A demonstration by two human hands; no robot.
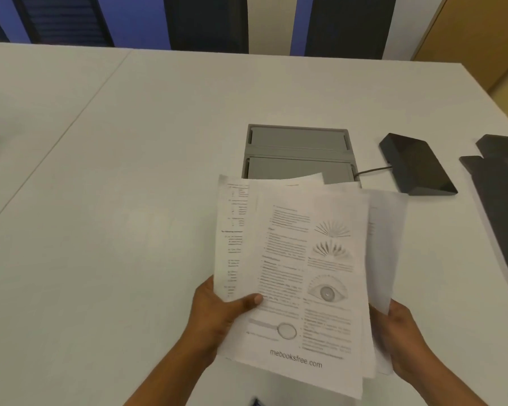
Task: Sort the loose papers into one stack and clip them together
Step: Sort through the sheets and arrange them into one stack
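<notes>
Honestly, my worry from this seat is the fan: the papers (311, 273) are held up above the table (115, 200), not squared, with one sheet poking out left, another out right and a curled one at the top. If either hand eases off to reach for a clip, I judge the outer sheets could slide free and scatter. A clip put on now would likely catch only some of them. I see no clip for certain; a small blue thing (256, 402) at the bottom edge is too cropped to name. The left hand (217, 315) comes up from below and pinches the lower left edge, thumb (248, 300) lying across the front sheet, fingers behind. The right hand (405, 341) grips the lower right edge, its fingers mostly hidden behind the paper and blurred. Both forearms angle inward towards the stack.
</notes>
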